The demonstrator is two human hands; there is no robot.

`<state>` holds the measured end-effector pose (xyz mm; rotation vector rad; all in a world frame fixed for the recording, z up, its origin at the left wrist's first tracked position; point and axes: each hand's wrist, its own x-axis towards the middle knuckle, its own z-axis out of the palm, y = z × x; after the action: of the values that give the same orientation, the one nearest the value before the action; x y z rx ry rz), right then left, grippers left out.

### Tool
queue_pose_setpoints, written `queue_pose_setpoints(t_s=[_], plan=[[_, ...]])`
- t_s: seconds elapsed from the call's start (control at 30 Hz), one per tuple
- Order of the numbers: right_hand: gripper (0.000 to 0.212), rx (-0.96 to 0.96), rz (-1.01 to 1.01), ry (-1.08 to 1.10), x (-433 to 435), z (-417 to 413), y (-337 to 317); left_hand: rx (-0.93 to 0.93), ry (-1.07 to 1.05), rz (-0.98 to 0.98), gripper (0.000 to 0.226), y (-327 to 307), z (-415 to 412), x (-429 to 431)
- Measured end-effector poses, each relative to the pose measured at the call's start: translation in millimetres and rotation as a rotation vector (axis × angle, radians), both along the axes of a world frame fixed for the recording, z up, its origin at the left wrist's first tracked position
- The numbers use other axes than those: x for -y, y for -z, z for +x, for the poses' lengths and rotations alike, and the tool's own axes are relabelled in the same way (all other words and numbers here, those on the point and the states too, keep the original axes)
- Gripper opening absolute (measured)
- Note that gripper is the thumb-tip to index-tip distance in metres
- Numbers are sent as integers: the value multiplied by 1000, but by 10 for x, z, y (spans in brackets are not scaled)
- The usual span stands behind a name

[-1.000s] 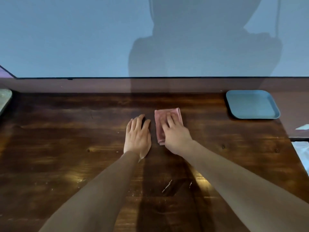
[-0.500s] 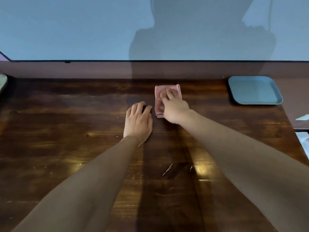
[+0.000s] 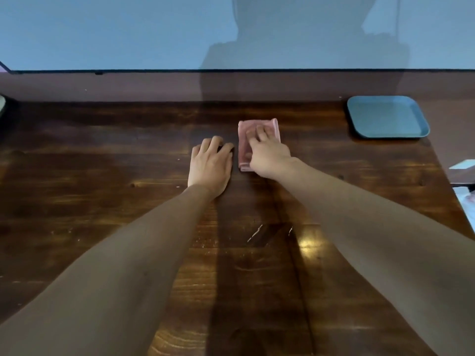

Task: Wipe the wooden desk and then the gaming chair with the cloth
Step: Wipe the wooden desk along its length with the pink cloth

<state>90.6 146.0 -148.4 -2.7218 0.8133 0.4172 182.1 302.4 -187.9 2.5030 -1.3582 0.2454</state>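
Wiping the dark wooden table: right hand presses the folded pink cloth flat, left hand rests open beside it. Wider sweeps likely come next.

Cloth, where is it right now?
In the head view, the cloth lies on the desk near its back edge, under the right hand, just right of the left hand and left of the tray.

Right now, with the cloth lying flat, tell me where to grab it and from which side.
Pinch the cloth at its thick folded near-left corner, coming from the near side. It lies flat on the desk, so a thin edge is probably hard to lift; that fold stands proud. The right hand presses its middle, and the left hand lies beside it, apart.
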Motion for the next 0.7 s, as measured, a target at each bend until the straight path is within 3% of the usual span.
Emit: queue_pose_setpoints(t_s=[0.1, 0.17, 0.3, 0.4, 0.57, 0.7], plan=[[81, -2, -22, 0, -103, -165, -10, 56, 24, 96, 24, -44, -11, 22], [90, -6, -40, -24, -271, -371, -12, 71, 4, 169, 27, -82, -56, 28], [100, -41, -49, -103, -739, -895, -26, 48, -20, 361, 56, -162, -243, -22], [99, -22, -64, -132, -952, -1217, -17, 51, -9, 502, 63, -283, -308, -93], [104, -76, -27, -93, -692, -913, -44, 115, -2, 493, 48, -333, -456, -157], [87, -28, 0, -19, -566, -668, -81, 32, -26, 428, 45, -288, -571, -209]])
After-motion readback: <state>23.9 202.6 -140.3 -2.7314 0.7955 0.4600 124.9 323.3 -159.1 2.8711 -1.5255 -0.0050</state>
